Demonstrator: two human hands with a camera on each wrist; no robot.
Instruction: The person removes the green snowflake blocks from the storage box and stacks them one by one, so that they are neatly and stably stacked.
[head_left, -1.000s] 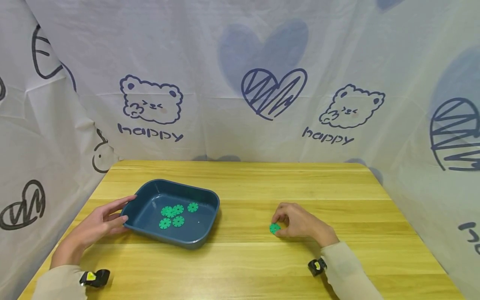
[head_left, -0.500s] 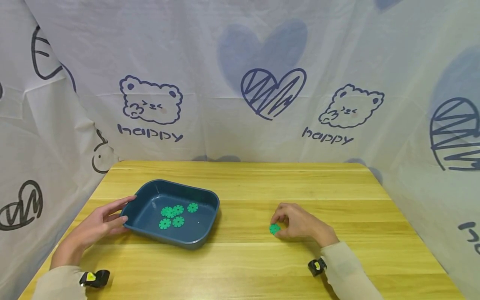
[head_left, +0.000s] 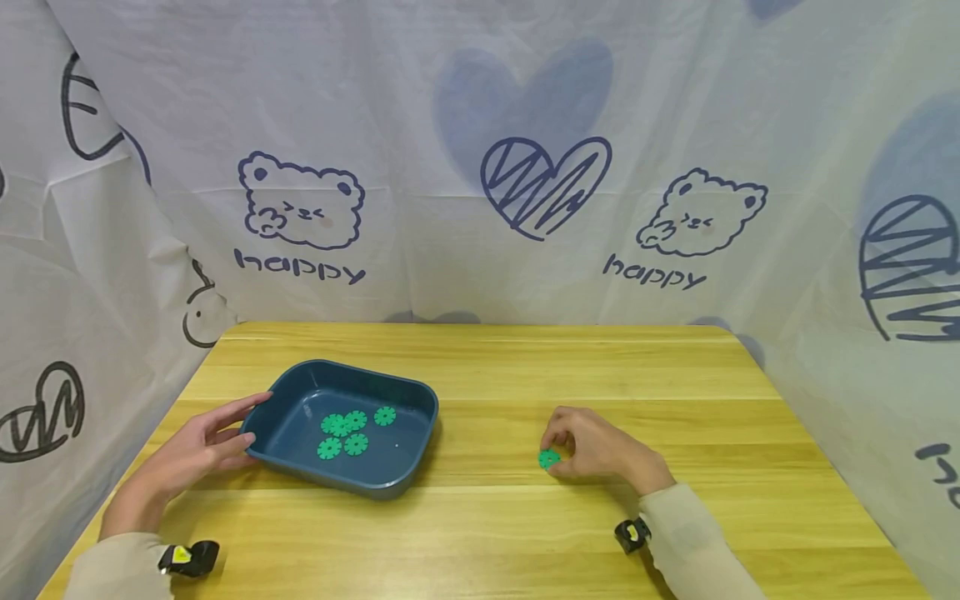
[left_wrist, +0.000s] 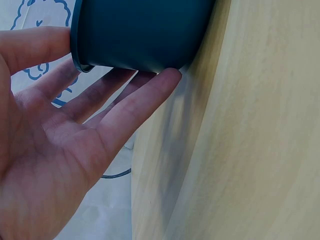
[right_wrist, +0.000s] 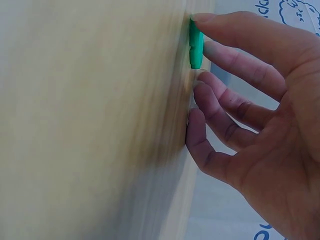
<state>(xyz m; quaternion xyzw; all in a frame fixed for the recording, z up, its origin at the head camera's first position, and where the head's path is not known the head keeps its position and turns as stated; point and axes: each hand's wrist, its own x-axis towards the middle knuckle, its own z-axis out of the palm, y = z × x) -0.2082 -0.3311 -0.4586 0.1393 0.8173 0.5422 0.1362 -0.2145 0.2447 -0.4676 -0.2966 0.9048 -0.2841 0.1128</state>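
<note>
A dark blue tray [head_left: 341, 479] stands on the left of the table, with several green notched plastic discs [head_left: 356, 444] lying flat in it, some overlapping. Against its left end rests my left hand [head_left: 191, 442]; in the left wrist view its fairly straight fingers [left_wrist: 145, 97] touch the outer wall and one tip meets the rim. To the right of the tray, my right hand [head_left: 596, 442] pinches another green notched disc [head_left: 549, 459] at its edge, low over the tabletop. That disc [right_wrist: 196, 45] appears edge-on in the right wrist view, beside the thumb and forefinger tips, the other fingers curled.
The wooden table [head_left: 480, 542] ends at the back against a white cloth [head_left: 450, 275] printed with bears and hearts. More cloth hangs along both sides. Bare wood lies between the tray and my right hand.
</note>
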